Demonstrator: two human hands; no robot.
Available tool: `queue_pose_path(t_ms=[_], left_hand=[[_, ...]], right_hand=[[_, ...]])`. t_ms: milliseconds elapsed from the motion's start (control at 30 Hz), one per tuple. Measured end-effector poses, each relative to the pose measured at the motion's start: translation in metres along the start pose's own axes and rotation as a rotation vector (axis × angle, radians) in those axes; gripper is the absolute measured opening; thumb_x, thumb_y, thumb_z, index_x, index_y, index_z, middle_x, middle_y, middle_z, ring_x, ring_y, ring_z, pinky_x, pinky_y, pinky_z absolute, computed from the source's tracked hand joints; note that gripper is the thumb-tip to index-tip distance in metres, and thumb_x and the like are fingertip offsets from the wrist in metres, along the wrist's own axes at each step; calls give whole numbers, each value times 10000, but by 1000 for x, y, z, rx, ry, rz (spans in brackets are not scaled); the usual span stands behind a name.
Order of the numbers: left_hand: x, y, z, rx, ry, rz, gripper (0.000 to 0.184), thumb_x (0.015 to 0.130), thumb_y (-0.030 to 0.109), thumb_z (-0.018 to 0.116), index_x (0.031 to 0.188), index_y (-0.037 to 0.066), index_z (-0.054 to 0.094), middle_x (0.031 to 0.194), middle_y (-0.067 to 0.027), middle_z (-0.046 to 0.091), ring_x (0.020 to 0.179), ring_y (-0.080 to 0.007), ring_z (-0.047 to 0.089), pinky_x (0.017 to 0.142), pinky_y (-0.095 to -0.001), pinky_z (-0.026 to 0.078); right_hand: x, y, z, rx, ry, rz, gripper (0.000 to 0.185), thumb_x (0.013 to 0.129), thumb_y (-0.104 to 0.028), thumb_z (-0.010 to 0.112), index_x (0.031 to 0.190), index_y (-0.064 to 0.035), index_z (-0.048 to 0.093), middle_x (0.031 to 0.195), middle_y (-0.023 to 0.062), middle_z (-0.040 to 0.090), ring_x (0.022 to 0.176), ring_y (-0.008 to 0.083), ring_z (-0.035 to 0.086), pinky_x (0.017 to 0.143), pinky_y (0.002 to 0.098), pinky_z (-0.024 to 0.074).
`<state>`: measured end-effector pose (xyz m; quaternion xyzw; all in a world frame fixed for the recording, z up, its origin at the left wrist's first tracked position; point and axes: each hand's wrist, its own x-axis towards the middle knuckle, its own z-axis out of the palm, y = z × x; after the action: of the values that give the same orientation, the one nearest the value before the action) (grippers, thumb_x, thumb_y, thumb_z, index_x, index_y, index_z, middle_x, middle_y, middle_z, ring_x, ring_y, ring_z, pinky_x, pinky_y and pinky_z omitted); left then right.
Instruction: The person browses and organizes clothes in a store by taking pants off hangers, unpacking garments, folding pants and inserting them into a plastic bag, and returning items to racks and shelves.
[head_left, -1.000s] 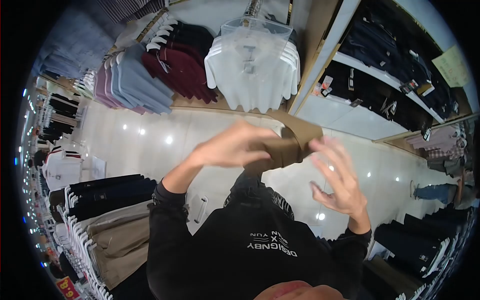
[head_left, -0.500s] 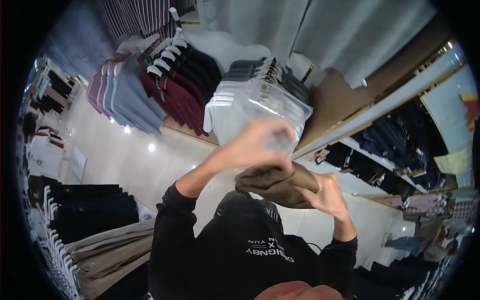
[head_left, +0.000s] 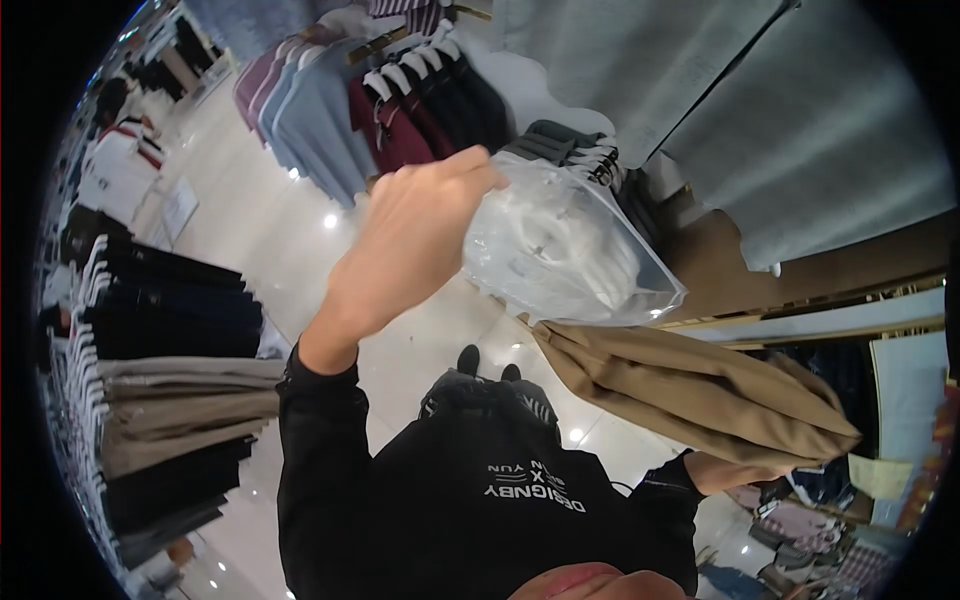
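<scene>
My left hand is closed, its fingertips pinching the upper left corner of a clear plastic bag. The bag spreads out to the right, in front of hanging white shirts that show through it. A brown garment stretches from just below the bag toward the lower right. Its far right end is gathered at my right hand, whose fingers are closed on it and partly hidden behind the cloth.
Maroon shirts and blue shirts hang beyond my left hand. Dark and tan trousers hang at the left. Large grey fabric panels are at the upper right. Folded dark clothes lie on shelves at the right.
My left hand has moved up and left, off the brown garment, and the bag is spread out. My right hand has moved right and down, drawing the garment out lengthwise. The view has turned.
</scene>
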<state>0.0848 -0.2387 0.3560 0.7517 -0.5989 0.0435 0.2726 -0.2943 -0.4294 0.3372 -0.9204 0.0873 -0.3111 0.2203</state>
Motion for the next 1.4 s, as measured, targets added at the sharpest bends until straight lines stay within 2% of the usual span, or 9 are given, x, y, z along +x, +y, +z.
queue_pose_path(t_ms=[233, 267, 333, 633, 700, 733, 967, 1167, 1400], left_hand=[[-68, 31, 32, 9, -145, -184, 491, 763, -142, 557, 1208, 15, 690, 1254, -165, 695, 1012, -432, 664, 875, -460, 552], [-72, 41, 41, -52, -80, -103, 443, 746, -156, 555, 1169, -75, 659, 1058, -187, 647, 978, -411, 651, 779, -503, 516], [-80, 82, 34, -106, -77, -221, 423, 748, -149, 554, 1154, -86, 653, 1072, -202, 654, 977, -422, 644, 794, -489, 524], [-130, 99, 79, -698, -232, -649, 517, 825, 88, 751, 1318, -10, 633, 1246, -194, 660, 1178, -378, 623, 981, -404, 518], [-140, 89, 101, -873, 24, -405, 594, 810, 79, 760, 1377, 0, 601, 1329, -182, 624, 1207, -387, 607, 996, -401, 514], [-149, 89, 108, -607, -44, -419, 691, 793, -12, 721, 1460, 19, 543, 1395, -161, 573, 1207, -391, 611, 988, -410, 524], [-174, 125, 109, -604, -216, -613, 771, 830, -177, 585, 1539, 116, 511, 1423, -122, 565, 1120, -347, 626, 900, -408, 557], [-158, 131, 115, -537, -306, -495, 818, 748, -223, 584, 1526, -2, 461, 1471, -193, 507, 1271, -418, 557, 1038, -451, 505], [-165, 115, 108, -393, -306, -476, 830, 699, -246, 526, 1493, -6, 500, 1450, -195, 528, 1227, -425, 560, 1032, -456, 498]], right_hand=[[61, 3, 60, 175, -5, -396, 349, 718, -175, 764, 951, 82, 723, 774, 195, 664, 648, 336, 684, 609, 346, 555], [65, 5, 63, 199, -6, -432, 354, 720, -178, 761, 954, 84, 722, 782, 197, 668, 655, 336, 689, 612, 347, 559], [71, 10, 61, 240, -12, -498, 363, 724, -184, 757, 962, 88, 720, 799, 201, 677, 669, 336, 699, 618, 350, 568], [64, 40, 61, 395, -93, -650, 406, 743, -208, 737, 996, 109, 711, 873, 218, 716, 734, 337, 743, 645, 362, 610], [55, 45, 60, 429, -133, -658, 416, 747, -213, 733, 1004, 113, 709, 890, 222, 724, 749, 337, 753, 652, 364, 619], [49, 49, 55, 448, -161, -663, 420, 750, -216, 730, 1007, 115, 708, 898, 224, 728, 756, 337, 758, 655, 366, 623], [12, 56, 39, 514, -557, -454, 475, 681, -216, 681, 1009, 125, 718, 945, 250, 740, 793, 380, 774, 684, 410, 639], [-48, 30, 144, 404, -589, -271, 634, 633, 66, 698, 1264, 28, 652, 1158, 207, 723, 961, 355, 746, 782, 418, 618], [-63, 39, 265, 324, -736, -154, 491, 764, 63, 664, 1250, 39, 607, 1099, 224, 686, 990, 432, 686, 820, 478, 584]])
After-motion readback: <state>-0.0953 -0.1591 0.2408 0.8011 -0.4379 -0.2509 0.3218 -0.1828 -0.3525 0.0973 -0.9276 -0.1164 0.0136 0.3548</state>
